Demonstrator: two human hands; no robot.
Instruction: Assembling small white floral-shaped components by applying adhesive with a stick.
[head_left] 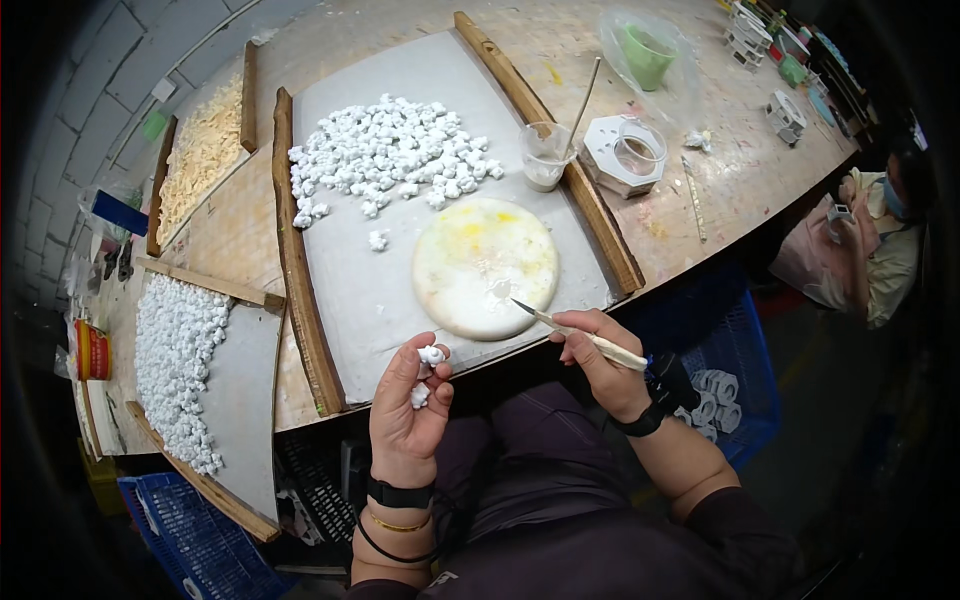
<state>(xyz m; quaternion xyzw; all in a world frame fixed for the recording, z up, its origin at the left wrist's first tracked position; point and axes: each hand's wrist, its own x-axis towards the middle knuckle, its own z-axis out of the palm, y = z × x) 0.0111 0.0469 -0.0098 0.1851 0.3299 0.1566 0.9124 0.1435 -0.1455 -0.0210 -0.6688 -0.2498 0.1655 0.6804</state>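
Observation:
My left hand point(405, 415), palm up in front of the table edge, holds small knobbly white pieces point(431, 355), one at the fingertips and another lower in the fingers. A thin brush point(618, 352) with a pale, wrapped-looking handle is gripped in my right hand point(605, 375). Its dark tip points left over the lower right of a round white slab point(455, 265) stained with yellow; whether it touches cannot be told. Behind the slab, many similar white pieces point(390, 150) lie heaped on a grey board point(365, 300).
Wooden strips point(300, 260) edge the board. A clear plastic cup point(543, 165) with a stick stands right of the heap, near a white octagonal block point(622, 170). More white pieces point(180, 350) fill a left tray. Blue crates point(205, 545) sit below. Another person point(850, 240) sits at right.

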